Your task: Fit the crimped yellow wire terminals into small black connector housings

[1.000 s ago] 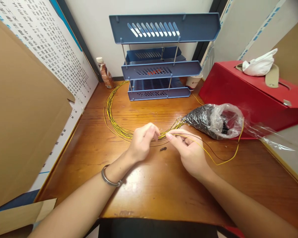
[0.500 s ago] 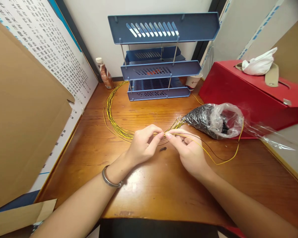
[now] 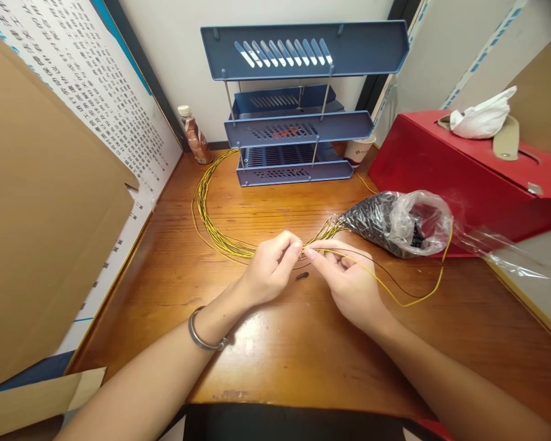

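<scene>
Yellow wire (image 3: 395, 293) end is pinched between right hand (image 3: 351, 285) & left hand (image 3: 269, 272) fingertips, both closed on it, prob. to steady it above wood desk (image 3: 303, 349).

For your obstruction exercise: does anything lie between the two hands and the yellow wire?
Nothing visible does. The right hand already pinches the yellow wire, and the left hand meets it at the fingertips.

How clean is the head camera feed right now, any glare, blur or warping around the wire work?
Head view: sharp at both hands, left hand and right hand pinching a yellow wire; soft glare on the wooden desk below the wrists; plastic bag throws bright reflections; wide-angle warping bends the blue tray rack and the edges; small dark part too tiny to identify.
</scene>
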`<act>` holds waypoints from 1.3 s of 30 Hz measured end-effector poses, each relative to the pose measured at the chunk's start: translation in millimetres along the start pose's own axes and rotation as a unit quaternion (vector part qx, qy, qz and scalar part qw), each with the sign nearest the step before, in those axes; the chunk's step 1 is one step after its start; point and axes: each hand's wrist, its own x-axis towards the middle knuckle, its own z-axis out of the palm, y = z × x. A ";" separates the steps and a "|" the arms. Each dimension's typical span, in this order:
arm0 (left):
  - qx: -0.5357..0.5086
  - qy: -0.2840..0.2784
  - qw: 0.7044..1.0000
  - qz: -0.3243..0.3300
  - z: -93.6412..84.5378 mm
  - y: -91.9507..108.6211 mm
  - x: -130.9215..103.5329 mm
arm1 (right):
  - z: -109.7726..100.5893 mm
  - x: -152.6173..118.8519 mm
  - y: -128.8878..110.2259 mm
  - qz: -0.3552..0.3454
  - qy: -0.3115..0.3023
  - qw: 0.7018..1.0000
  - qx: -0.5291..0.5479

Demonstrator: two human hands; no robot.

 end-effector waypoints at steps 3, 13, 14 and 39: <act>-0.004 0.004 1.000 -0.010 0.5 1.4 0.7 | -0.3 -0.7 -0.7 -0.003 -0.008 1.000 -0.004; 0.011 0.061 0.998 -0.007 5.1 3.3 -0.8 | 0.7 -2.1 -4.6 -0.018 -0.020 1.000 -0.017; 0.013 0.068 0.998 -0.005 5.3 3.3 -1.1 | 0.7 -2.3 -4.6 -0.019 -0.021 0.999 -0.017; -0.031 0.031 0.999 -0.024 -0.2 2.8 -2.2 | -0.5 1.1 -5.9 -0.009 -0.001 1.000 -0.021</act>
